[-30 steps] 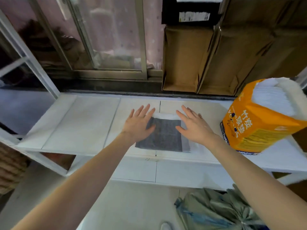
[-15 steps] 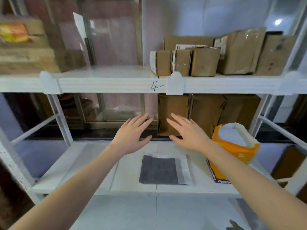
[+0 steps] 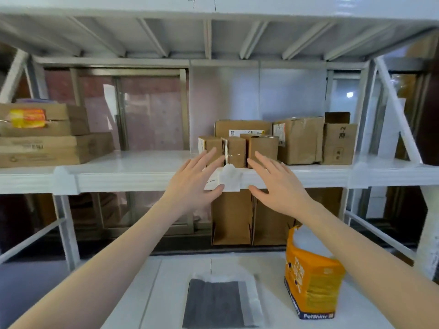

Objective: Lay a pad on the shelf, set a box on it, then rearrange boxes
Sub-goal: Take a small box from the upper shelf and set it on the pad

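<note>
A folded grey-and-white pad (image 3: 218,302) lies flat on the lower white shelf (image 3: 154,293), bottom centre. On the upper shelf (image 3: 137,172) stand three small brown boxes in a row (image 3: 236,150), with larger boxes (image 3: 298,140) behind them. My left hand (image 3: 194,184) and my right hand (image 3: 278,186) are raised in front of the upper shelf's edge, fingers spread, holding nothing, one on each side of the small boxes. Neither hand touches a box.
An open orange bag of pads (image 3: 311,279) stands right of the pad. Flattened cartons (image 3: 251,217) lean at the back of the lower shelf. Flat brown boxes (image 3: 47,136) are stacked on the upper shelf's left. White uprights and braces (image 3: 392,110) frame the bays.
Both hands lifted off the pad and rose from the lower shelf to the upper shelf's edge. The view tilted up, so the pad now sits at the bottom.
</note>
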The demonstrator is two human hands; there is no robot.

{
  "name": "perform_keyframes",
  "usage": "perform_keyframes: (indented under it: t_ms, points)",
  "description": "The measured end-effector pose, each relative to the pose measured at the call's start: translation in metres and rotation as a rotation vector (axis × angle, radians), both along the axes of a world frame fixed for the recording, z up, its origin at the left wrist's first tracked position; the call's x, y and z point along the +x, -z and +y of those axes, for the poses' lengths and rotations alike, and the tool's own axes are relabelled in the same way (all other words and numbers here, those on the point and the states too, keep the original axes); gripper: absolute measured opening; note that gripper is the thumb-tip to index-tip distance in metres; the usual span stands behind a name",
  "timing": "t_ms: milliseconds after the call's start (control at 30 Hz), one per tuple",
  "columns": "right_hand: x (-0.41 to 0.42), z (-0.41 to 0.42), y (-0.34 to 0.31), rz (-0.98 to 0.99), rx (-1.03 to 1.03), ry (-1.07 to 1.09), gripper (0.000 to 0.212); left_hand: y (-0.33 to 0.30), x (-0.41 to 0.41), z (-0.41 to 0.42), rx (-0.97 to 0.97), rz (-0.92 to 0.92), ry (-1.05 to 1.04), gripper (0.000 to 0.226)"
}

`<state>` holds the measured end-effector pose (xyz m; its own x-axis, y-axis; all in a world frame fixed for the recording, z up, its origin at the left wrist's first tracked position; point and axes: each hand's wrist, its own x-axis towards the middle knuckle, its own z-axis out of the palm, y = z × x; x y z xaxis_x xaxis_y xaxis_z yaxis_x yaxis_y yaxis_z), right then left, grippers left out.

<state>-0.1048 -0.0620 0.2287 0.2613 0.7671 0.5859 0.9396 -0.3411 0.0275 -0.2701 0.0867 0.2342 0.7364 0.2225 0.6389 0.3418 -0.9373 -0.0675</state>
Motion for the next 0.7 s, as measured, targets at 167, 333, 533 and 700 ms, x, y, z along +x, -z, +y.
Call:
perform_keyframes:
  t_ms: [167,333,533,700]
  points:
    - [0.036,0.014,-0.020,-0.026,0.092,0.067,0.070,-0.017,0.037,0.010,0.011,-0.049,0.025,0.066]
    - [0.070,0.039,-0.040,-0.039,0.119,0.061,0.072,-0.029,0.074,0.027,0.036,-0.090,0.031,0.067]
    - [0.095,0.082,-0.051,-0.052,0.138,0.104,0.077,-0.034,0.107,0.050,0.011,-0.130,0.029,0.066]
    - [0.101,0.098,-0.045,-0.021,0.152,0.101,0.068,-0.030,0.116,0.065,-0.007,-0.143,0.014,0.066]
